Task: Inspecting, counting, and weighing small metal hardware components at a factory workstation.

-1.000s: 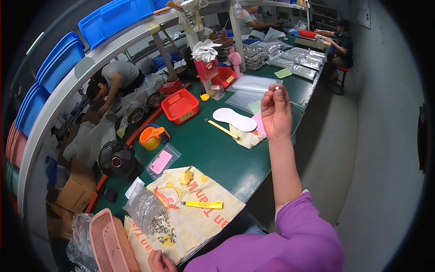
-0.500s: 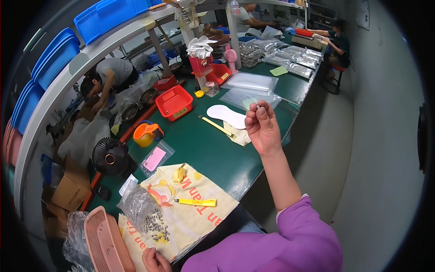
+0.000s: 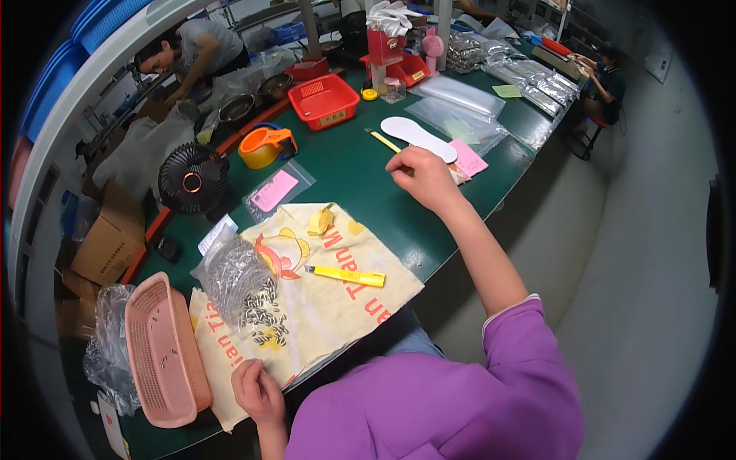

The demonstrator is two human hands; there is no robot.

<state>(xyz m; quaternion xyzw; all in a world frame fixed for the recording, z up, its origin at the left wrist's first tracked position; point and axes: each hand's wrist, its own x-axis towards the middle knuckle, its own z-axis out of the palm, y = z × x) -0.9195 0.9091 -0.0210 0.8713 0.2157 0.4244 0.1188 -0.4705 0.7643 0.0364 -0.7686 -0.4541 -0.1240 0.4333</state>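
Note:
My right hand [image 3: 420, 175] is raised over the far part of the green table, its fingers pinched together. Whatever they hold is hidden by the hand. Close by lie a white insole-shaped piece [image 3: 418, 138], a slim yellow knife [image 3: 381, 140] and a pink paper slip [image 3: 469, 159]. My left hand [image 3: 257, 391] rests at the near edge of a printed cream cloth [image 3: 322, 314], fingers curled; their tips are hard to see. Just beyond it, small dark metal pieces [image 3: 264, 314] spill from a clear plastic bag [image 3: 230, 268]. A yellow cutter knife [image 3: 345, 276] lies on the cloth.
Left of the cloth stands a pink basket [image 3: 165, 349] with a few small pieces inside. Farther off are a black fan [image 3: 192, 180], an orange tape dispenser [image 3: 266, 146] and a red tray [image 3: 326, 103]. Two people [image 3: 203, 50] [image 3: 609, 84] work beyond.
My right hand has turned palm-down and dropped toward the table; the small shiny metal piece seen in its fingertips is now out of sight. My view has shifted, showing more of my left hand.

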